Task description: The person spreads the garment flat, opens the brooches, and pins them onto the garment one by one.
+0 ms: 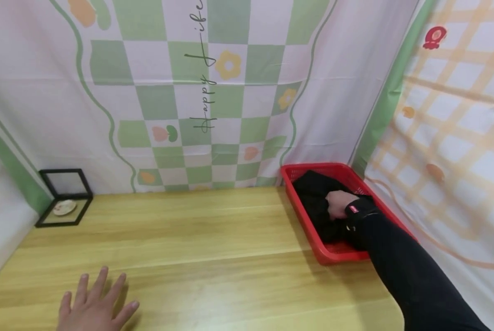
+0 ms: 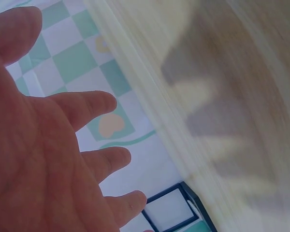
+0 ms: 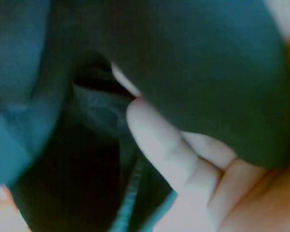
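on my head feed the long red plastic basket w/ perforated walls [image 1: 326, 255] sits on the pale wood-grain tabletop [image 1: 197, 239], & i place everything off it. in the basket lies the soft black fabric item [image 1: 313, 188], crumpled & filling most of it; red floor shows at the near end. the person's r hand [image 1: 340, 204] is down in the basket, gripping the fabric item: my r wrist feed shows fingers curled round a fold. that feed's dark & blurry, so i can't tell what kind of item it is, nor what the lighter ridged strip [image 3: 128, 198] below the fingers is. a black sleeve [image 1: 404, 257] & a black wristband [image 1: 364, 206] w/ 1 small red label cross over the basket's near right part.

the person's l hand [image 1: 91, 312] is well apart from the basket, to its left & nearer the cam, holding nothing, 5 fingers spread over the tabletop; my l wrist feed shows its shadow on the wood.

far left of the basket: 1 black square hinged frame [image 1: 58, 224], 2 see-through panels, 1 upright, 1 flat, w/ a small cream round disc [image 1: 65, 207] showing in the flat one. behind the basket hangs the green & white checked cloth [image 1: 189, 101], lettered "happy life"; just right of it, the white cloth w/ orange plaid [image 1: 450, 138].
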Demonstrator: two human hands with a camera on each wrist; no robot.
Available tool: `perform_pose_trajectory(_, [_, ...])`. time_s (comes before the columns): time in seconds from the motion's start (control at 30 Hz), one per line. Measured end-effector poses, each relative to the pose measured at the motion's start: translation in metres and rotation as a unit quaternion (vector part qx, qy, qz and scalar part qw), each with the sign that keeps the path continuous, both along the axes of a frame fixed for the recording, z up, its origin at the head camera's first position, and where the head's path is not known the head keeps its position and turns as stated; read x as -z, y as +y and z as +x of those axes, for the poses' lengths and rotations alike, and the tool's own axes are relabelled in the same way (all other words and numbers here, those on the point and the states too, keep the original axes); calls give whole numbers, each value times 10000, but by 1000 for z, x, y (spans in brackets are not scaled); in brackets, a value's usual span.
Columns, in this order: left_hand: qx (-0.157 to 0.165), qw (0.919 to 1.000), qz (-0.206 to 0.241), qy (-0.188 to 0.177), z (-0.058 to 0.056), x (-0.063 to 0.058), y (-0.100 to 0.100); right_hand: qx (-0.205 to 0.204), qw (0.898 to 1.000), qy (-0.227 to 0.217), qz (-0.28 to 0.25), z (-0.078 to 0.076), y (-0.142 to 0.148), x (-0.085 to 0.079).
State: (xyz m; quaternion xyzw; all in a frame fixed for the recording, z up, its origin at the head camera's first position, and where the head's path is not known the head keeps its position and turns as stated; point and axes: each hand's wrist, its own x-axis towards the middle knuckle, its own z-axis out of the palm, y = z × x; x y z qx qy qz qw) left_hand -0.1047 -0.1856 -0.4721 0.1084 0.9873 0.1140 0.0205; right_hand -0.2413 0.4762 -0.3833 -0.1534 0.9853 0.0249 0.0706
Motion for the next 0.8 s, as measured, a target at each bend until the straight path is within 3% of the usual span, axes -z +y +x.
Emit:
perform_pose_trajectory(0.17, [5,9997,-52,-234,0,-1,0,552,9936,453,-876,4,7,-19])
perform_pose_trajectory(0.3, [61,9997,9,-235,1,-1,2,1156,9789,837,-1461,14,13,-37])
perform_pose_trajectory(0.4, [107,9999,32,-97,2,0,3,1377,9670,1147,-1810,20,17,-48])
perform_pose_trajectory(0.5, [108,9999,8,-25,1,1,4,1301,9538,1420,-2304,24,19,-57])
perform_pose_trajectory(0.63, [93,9999,-46,30,2,3,4,1063,9334,2104,-2704,32,18,-70])
perform_pose_trajectory(0.8, [94,9999,-72,-57,2,5,3,980,9119,2813,-2824,40,12,-88])
